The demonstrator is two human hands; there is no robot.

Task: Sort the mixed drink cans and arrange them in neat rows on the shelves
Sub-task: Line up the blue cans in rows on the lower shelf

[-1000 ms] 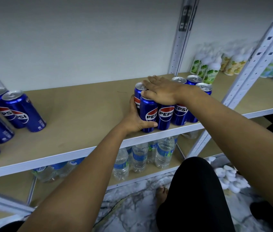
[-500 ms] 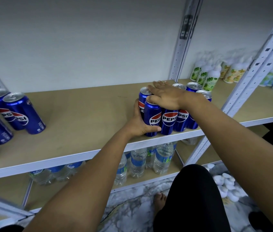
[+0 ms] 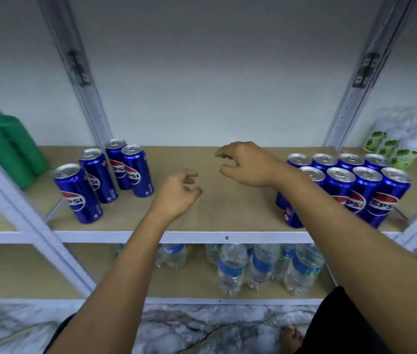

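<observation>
- Left hand [image 3: 176, 192] hovers nearest, fingers loosely curled, holding nothing, probably aimed at the loose Pepsi cans [image 3: 105, 178] off to its left.
- Right hand [image 3: 247, 164] a bit farther, same relaxed and empty look.
- Tidy Pepsi block [image 3: 355, 185] sits right of it on the shelf [image 3: 228, 200], looks sorted.

Left of the shelf's [image 3: 197, 236] bare middle, four blue cans [image 3: 78, 194] show Pepsi logos, partly readable as "PSI", and the right-hand cans [image 3: 383, 198] read "EPSI".
</observation>
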